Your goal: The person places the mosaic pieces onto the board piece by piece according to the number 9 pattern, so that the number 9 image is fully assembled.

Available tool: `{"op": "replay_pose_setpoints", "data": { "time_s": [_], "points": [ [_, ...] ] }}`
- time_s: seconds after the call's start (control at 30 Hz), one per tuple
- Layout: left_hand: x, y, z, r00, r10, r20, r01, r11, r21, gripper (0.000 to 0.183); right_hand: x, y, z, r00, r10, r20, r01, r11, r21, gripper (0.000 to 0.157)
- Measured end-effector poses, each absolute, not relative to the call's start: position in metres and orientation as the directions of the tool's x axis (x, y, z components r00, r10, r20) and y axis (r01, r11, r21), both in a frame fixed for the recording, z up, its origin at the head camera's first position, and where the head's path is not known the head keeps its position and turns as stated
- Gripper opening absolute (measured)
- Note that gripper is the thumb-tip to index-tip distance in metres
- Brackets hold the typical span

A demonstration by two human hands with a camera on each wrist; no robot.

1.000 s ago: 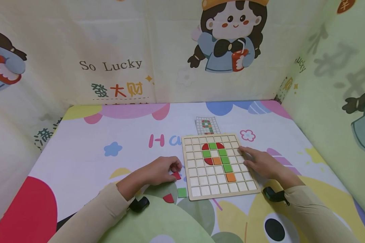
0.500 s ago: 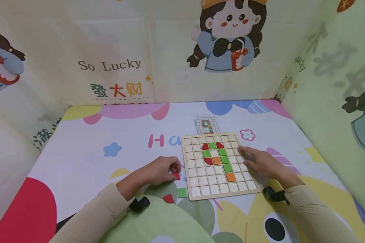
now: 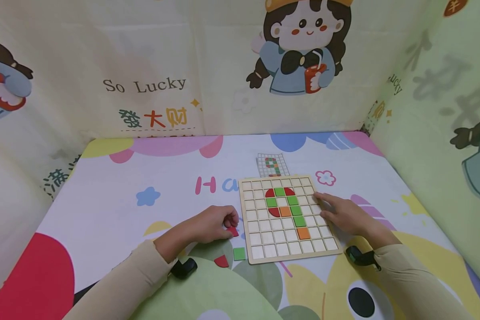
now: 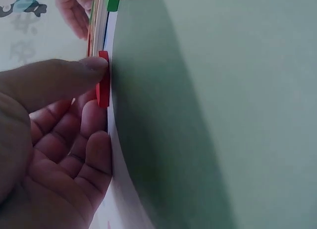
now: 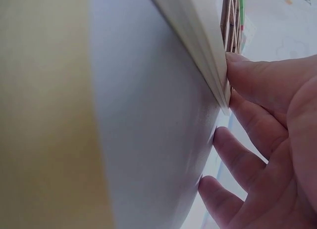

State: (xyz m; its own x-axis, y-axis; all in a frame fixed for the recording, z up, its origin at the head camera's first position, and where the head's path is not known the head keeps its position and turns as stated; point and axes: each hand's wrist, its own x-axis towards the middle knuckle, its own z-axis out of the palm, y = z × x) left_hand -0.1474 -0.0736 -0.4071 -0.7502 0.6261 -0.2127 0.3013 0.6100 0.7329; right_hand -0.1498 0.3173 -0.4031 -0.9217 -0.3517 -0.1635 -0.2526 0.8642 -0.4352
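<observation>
On the table lies a wooden grid board (image 3: 258, 252), its cells partly filled with red, green and orange tiles in the shape of a 9. Left of it, my left hand (image 3: 213, 223) has its fingers curled and holds a red tile (image 3: 233, 231) at the table surface. The left wrist view shows the thumb on that red tile (image 4: 103, 93), with fingertips beside it. My right hand (image 3: 344, 215) touches the board's right edge with thumb and index finger. Its other fingertips rest on the table in the right wrist view.
A green square tile (image 3: 239, 254) and a red quarter-round tile (image 3: 221, 261) lie near the board's lower left corner. Behind the board is a paper card (image 3: 273, 165) printed with a coloured 9 on a grid, its lower end covered. Printed cloth walls surround the table.
</observation>
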Motion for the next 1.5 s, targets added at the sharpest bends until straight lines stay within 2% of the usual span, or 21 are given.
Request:
{"op": "replay_pose_setpoints", "data": {
  "time_s": [0.27,0.73,0.93,1.33,1.5],
  "points": [
    [-0.1487,-0.0765,-0.4049,-0.735,0.642,-0.218,0.290,0.589,0.755,0.022,-0.1493,0.3174,-0.4013,-0.921,-0.356,-0.160,-0.257,0.861,-0.439,0.058],
    [-0.1510,-0.0783,-0.4043,-0.757,0.606,-0.243,0.269,0.629,0.729,0.029,-0.1496,0.3172,-0.4007,-0.920,-0.354,-0.168,-0.252,0.864,-0.436,0.059],
    [-0.1508,-0.0798,-0.4031,-0.748,0.622,-0.231,0.315,0.639,0.702,0.025,-0.1494,0.3173,-0.4012,-0.920,-0.355,-0.167,-0.255,0.864,-0.435,0.059],
    [-0.1472,-0.0715,-0.4061,-0.787,0.574,-0.226,0.308,0.683,0.662,0.024,-0.1490,0.3158,-0.4007,-0.920,-0.350,-0.176,-0.246,0.865,-0.436,0.059],
    [-0.1455,-0.0701,-0.4024,-0.806,0.560,-0.193,0.300,0.668,0.681,0.025,-0.1486,0.3161,-0.4005,-0.920,-0.352,-0.171,-0.250,0.864,-0.436,0.058]
  ]
}}
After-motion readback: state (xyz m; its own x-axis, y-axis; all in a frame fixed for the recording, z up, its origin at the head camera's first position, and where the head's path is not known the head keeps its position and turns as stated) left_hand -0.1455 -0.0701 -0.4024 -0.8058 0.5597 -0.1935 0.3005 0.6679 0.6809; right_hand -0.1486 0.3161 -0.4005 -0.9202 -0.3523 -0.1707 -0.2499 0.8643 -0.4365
